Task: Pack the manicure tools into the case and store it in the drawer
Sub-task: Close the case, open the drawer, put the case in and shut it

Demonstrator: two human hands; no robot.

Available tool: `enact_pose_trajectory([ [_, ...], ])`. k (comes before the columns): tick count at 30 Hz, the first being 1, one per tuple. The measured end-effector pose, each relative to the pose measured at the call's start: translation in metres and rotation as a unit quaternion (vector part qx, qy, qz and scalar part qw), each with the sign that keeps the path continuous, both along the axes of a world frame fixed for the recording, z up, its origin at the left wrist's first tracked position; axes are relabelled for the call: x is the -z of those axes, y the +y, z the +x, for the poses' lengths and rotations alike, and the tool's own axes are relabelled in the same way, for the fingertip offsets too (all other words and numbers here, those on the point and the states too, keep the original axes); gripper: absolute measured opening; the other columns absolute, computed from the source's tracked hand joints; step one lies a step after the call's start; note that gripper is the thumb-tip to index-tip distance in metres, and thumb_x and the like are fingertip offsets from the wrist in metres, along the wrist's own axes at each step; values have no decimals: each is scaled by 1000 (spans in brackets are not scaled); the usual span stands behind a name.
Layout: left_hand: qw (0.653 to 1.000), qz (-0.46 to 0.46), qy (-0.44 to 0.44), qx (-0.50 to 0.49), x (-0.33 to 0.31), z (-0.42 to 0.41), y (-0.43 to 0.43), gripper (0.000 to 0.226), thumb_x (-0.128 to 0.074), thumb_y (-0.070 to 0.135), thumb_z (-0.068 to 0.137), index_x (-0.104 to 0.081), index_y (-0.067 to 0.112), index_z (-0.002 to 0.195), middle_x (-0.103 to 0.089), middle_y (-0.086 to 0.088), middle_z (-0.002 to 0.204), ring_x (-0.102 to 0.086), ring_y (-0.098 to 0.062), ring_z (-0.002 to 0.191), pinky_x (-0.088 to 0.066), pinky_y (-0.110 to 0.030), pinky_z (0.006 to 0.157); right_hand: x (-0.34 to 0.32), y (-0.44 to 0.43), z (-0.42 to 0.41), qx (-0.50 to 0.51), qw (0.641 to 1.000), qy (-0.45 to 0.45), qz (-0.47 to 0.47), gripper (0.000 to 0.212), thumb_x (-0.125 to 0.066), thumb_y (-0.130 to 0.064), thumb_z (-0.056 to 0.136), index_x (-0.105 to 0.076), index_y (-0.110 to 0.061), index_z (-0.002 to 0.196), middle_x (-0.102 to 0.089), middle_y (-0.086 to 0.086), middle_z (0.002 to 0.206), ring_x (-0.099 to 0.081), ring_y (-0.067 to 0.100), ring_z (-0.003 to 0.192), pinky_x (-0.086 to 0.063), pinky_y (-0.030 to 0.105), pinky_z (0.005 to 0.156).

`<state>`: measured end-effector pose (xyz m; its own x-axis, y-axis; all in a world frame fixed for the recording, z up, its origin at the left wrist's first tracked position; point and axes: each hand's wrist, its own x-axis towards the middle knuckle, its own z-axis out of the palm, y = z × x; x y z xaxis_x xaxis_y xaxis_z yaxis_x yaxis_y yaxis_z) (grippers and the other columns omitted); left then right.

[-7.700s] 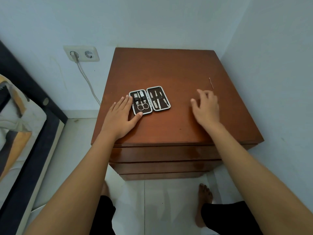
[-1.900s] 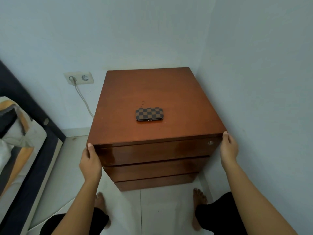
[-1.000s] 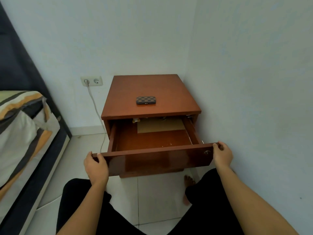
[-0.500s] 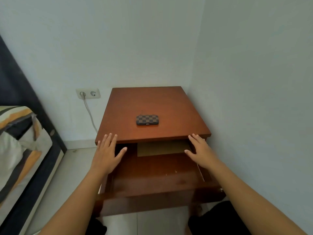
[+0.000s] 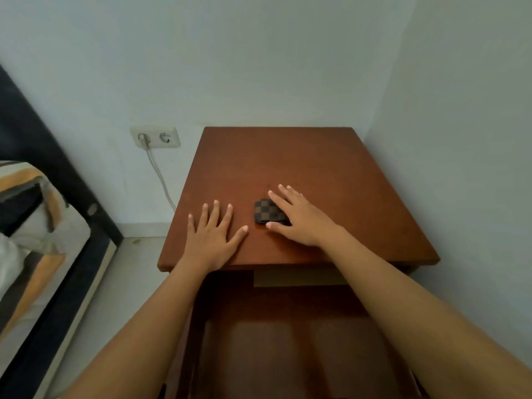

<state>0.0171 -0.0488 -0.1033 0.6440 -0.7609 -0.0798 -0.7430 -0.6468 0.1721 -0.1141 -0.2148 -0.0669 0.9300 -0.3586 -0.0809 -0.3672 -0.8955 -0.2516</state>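
Observation:
The closed manicure case (image 5: 264,213), brown with a checker pattern, lies flat on the wooden nightstand top (image 5: 288,156). My right hand (image 5: 299,220) lies over the case's right half with fingers spread and straight; its thumb touches the case's near edge. My left hand (image 5: 214,237) rests flat and open on the top, just left of the case and apart from it. Below the top's front edge the top drawer (image 5: 288,341) stands pulled out towards me, its inside dark between my forearms.
A pale flat sheet (image 5: 299,279) lies at the back of the drawer. A wall stands close on the nightstand's right. A wall socket (image 5: 155,137) with a plugged cable is at the left, and a bed (image 5: 34,226) fills the far left.
Both hands rose from the open drawer's edge onto the nightstand top. My right hand came down on the case; my left landed beside it. The drawer stays open.

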Motion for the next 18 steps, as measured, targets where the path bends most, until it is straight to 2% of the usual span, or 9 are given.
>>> enact_pose_trajectory([
  [6,999,-21,-27,1,5,-3,5,69,-14,64,90,-1,30,149,6,-3,159,10,-24,145,8,-47,115,17,3,10,-18,997,-48,-55,66,-37,-53,92,-14,-26,148,-28,3,152,-23,21,141,-10,37,119],
  [13,999,-39,-25,9,3,-10,13,68,-17,62,91,-4,28,149,2,-2,159,7,-23,146,6,-46,116,17,48,-34,-1,997,-69,-47,66,-41,-52,91,-19,-24,147,-39,6,142,-34,25,132,-27,38,111],
  [18,999,-46,-15,14,3,-19,33,68,-20,60,91,-6,27,149,0,-1,159,5,-21,146,5,-45,116,27,97,-86,-103,983,-92,-119,66,-41,-53,88,-28,-20,144,-49,10,130,-46,26,120,-37,37,102],
])
